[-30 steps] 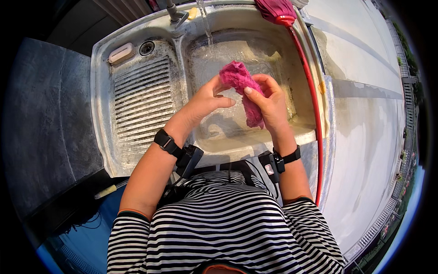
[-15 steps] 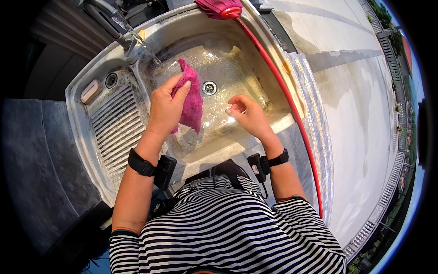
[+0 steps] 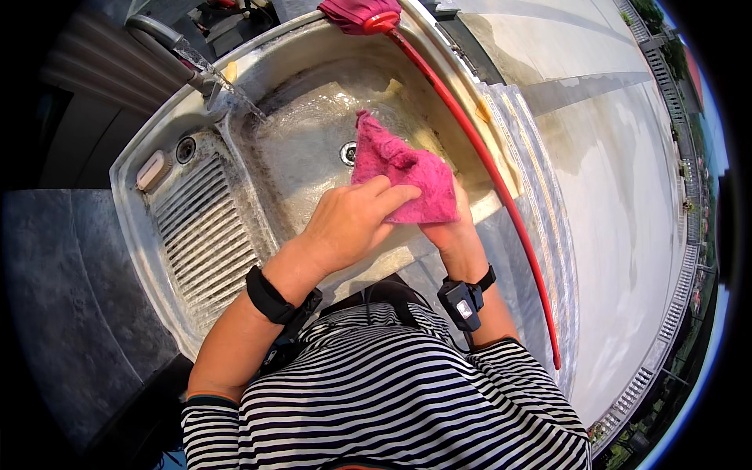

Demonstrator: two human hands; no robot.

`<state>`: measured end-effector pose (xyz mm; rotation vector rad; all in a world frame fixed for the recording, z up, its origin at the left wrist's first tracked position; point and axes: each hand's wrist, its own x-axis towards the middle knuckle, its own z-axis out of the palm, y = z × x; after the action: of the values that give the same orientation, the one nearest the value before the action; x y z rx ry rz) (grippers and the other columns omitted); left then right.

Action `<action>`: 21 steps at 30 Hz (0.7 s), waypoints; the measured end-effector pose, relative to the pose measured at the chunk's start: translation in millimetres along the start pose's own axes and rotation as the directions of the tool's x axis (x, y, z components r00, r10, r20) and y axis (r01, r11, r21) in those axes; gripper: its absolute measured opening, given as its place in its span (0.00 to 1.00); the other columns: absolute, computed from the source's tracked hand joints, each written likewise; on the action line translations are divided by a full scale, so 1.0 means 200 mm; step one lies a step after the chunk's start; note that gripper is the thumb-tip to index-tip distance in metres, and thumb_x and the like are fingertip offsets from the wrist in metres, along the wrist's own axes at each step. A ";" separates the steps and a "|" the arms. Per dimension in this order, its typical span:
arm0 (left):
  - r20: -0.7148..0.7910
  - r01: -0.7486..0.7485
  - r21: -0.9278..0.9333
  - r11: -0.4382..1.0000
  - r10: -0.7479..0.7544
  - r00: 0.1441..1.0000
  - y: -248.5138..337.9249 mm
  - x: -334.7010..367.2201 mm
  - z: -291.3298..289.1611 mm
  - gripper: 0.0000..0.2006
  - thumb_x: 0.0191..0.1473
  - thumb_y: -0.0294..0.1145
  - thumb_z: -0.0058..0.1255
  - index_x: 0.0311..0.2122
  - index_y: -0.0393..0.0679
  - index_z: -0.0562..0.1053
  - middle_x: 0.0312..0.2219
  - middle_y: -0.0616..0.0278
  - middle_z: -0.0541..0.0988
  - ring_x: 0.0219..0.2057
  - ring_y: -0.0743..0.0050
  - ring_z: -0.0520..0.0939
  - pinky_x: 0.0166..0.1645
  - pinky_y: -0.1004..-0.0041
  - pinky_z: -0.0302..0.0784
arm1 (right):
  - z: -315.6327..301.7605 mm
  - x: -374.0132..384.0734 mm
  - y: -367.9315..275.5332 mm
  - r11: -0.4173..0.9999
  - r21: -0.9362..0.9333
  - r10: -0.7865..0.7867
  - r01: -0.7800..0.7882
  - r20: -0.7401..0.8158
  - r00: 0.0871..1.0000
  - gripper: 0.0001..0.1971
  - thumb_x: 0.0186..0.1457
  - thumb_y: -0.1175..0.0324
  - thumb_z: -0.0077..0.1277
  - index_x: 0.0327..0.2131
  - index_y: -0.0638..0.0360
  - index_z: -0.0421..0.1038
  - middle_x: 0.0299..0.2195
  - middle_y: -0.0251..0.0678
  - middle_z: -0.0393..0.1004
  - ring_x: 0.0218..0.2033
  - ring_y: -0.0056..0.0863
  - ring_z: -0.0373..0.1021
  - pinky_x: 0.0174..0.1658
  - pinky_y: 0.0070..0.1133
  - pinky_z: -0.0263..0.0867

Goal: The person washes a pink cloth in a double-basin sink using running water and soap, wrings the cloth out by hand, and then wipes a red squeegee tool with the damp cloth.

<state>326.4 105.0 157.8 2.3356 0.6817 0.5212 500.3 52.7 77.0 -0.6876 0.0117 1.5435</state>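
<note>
A damp-looking pink cloth (image 3: 411,176) is spread between my two hands over the near right part of the sink (image 3: 294,160). My left hand (image 3: 352,219) grips its near left part, fingers lying across the fabric. Behind the cloth's right edge, my right hand (image 3: 458,227) holds it from beneath; most of its fingers are hidden. The cloth partly overlaps the metal drain (image 3: 348,153). At the far left, a tap (image 3: 157,31) pours water (image 3: 239,98) into the basin.
Left of the basin lies a ribbed washboard (image 3: 204,227) with a pale soap bar (image 3: 153,170) above it. A mop (image 3: 364,16) with a red handle (image 3: 486,157) leans along the sink's right rim. A yellow piece (image 3: 231,72) sits by the tap.
The cloth has moved right and now lies spread across both hands instead of hanging from my left. My right hand, previously apart from it, has taken hold of it.
</note>
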 end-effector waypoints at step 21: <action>-0.392 0.298 -0.199 0.933 -0.355 0.849 -0.32 -0.18 -0.39 0.08 0.48 0.30 0.58 0.31 0.38 0.75 0.21 0.65 0.78 0.24 0.85 0.75 0.29 0.81 0.70 | 0.44 0.03 -0.01 -0.289 -0.653 -0.126 0.700 0.751 0.649 0.11 0.48 0.79 0.51 0.37 0.63 0.73 0.30 0.38 0.75 0.31 0.21 0.70 0.36 0.20 0.65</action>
<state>235.5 161.9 163.0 1.9344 1.1864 0.8954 466.1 95.4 146.9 -1.2836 -1.8400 0.5145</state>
